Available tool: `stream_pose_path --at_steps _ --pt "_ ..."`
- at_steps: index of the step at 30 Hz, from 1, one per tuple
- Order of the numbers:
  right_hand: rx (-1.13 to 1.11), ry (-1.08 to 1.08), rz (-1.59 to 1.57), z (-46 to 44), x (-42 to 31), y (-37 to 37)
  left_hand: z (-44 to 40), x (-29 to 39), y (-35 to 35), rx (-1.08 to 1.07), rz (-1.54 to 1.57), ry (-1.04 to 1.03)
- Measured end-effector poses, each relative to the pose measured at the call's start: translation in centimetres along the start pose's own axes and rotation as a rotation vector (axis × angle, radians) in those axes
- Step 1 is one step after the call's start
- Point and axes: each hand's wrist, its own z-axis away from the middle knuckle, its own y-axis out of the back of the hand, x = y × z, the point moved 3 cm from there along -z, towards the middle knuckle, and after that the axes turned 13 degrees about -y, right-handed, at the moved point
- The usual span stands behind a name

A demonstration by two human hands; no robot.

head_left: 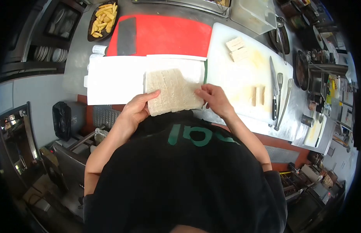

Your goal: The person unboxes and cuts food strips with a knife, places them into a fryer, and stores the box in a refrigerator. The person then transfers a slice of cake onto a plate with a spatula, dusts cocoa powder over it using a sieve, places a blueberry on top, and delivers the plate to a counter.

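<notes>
A pale, flat slab (168, 91) with lines across its surface is held up close to my chest, over the edge of a white sheet (114, 79). My left hand (139, 105) grips its left edge, thumb on top and fingers underneath. At its right edge, my right hand (214, 99) has thumb and fingers pinched on the slab. Right of my hands, a white cutting board (231, 83) bears two pale blocks (236, 48) near its top and small upright pieces (259, 96) lower down.
Behind the sheet lies a red board (170, 37) with a grey piece (127, 37) on it. A knife (273, 87) and two slotted utensils (283, 97) rest at the white board's right. A dish of fries (104, 18) stands back left, a clear plastic container (253, 15) back right.
</notes>
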Motion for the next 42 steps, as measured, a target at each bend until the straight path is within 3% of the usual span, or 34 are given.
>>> stream_pose_path --at_steps 3,5,6,7,8,9,12,16,17,18,20,22,24,27,29,34,36,38,40,42 --pt "0.125 0.042 0.037 -0.9 0.2 -1.2 -3.6 -0.7 2.6 -0.052 -0.056 0.054" --pt "0.172 0.037 -0.049 -2.3 1.1 -1.8 -5.3 0.4 2.4 -0.101 -0.425 -0.208" --pt "0.215 0.030 -0.137 -2.7 1.5 -1.8 -5.2 0.2 1.8 -0.118 -0.428 -0.204" --pt "0.236 0.025 -0.143 -2.7 1.8 -2.0 -4.2 1.0 1.0 0.011 -0.913 -0.561" --pt "0.372 0.190 -0.033 -2.4 1.5 -2.2 -2.7 1.8 -0.4 0.149 -1.386 -0.934" --pt "0.515 0.350 0.078 -1.8 1.2 -2.2 -1.3 2.5 -1.7 0.142 -1.406 -1.132" --pt "0.624 0.312 0.075 2.5 0.2 -0.4 -0.8 3.6 -3.4 0.074 -1.315 -1.227" --pt "1.197 0.293 0.181 7.2 6.9 9.7 -3.4 4.1 -8.7 -0.142 -1.372 -1.314" --pt "1.312 0.186 0.252 8.8 8.8 12.5 -3.5 4.0 -11.3 -0.175 -1.356 -1.436" --pt "1.311 0.100 0.314 10.1 10.6 14.7 -4.2 3.1 -13.4 -0.201 -1.350 -1.433" --pt "1.205 0.181 0.466 10.7 14.1 16.2 -5.6 0.5 -17.8 -0.479 -1.335 -1.273" --pt "1.043 0.129 0.383 10.4 15.6 14.5 -6.6 -2.3 -21.4 -0.587 -1.408 -1.362" --pt "1.026 0.153 0.402 8.8 17.6 12.9 -9.0 -4.8 -23.9 -0.500 -1.462 -1.125" --pt "1.056 0.106 0.330 6.7 18.0 12.0 -12.4 -5.4 -25.7 -0.358 -1.493 -1.199" --pt "1.139 0.228 0.289 5.6 17.8 11.8 -14.2 -4.8 -26.4 -0.283 -1.526 -1.206" --pt "1.110 0.297 0.274 3.4 15.9 13.9 -18.1 -2.7 -28.5 -0.035 -1.908 -1.623" --pt "1.215 0.202 0.231 3.2 15.6 16.1 -21.2 -1.8 -28.4 0.029 -2.022 -1.575" --pt "1.224 0.273 0.128 4.7 15.5 18.6 -24.1 -1.6 -28.0 -0.255 -1.862 -1.049" --pt "1.394 0.342 0.360 6.7 15.9 21.6 -22.8 -2.0 -28.8 -0.254 -1.883 -0.980" --pt "1.336 0.240 0.444 6.8 17.6 23.9 -21.3 -3.0 -28.6 -0.250 -1.900 -0.910"
